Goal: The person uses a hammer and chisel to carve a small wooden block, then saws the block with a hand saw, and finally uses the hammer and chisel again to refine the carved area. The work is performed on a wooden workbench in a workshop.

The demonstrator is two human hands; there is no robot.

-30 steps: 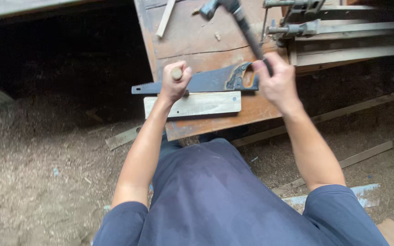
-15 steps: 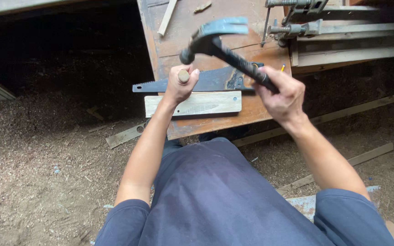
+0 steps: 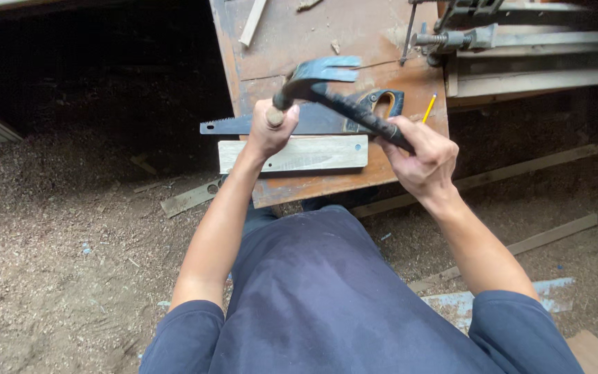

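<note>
My right hand (image 3: 420,158) grips the black handle of a claw hammer (image 3: 323,79). Its head rests on top of a short round wooden peg (image 3: 275,116) that my left hand (image 3: 268,131) holds upright. Under the hands lies a pale wooden block (image 3: 313,154) on a worn brown board (image 3: 299,34). A handsaw (image 3: 313,121) with a dark blade and black handle lies just behind the block.
A yellow pencil (image 3: 429,108) lies by the saw handle. Metal clamps (image 3: 451,34) and pale planks (image 3: 541,76) are at the upper right. Sawdust covers the ground, with loose wooden strips (image 3: 188,197) left and right. A dark pit lies to the upper left.
The hammer was raised a second ago, swung down, and its head now sits on the peg. My left hand has kept the peg in place.
</note>
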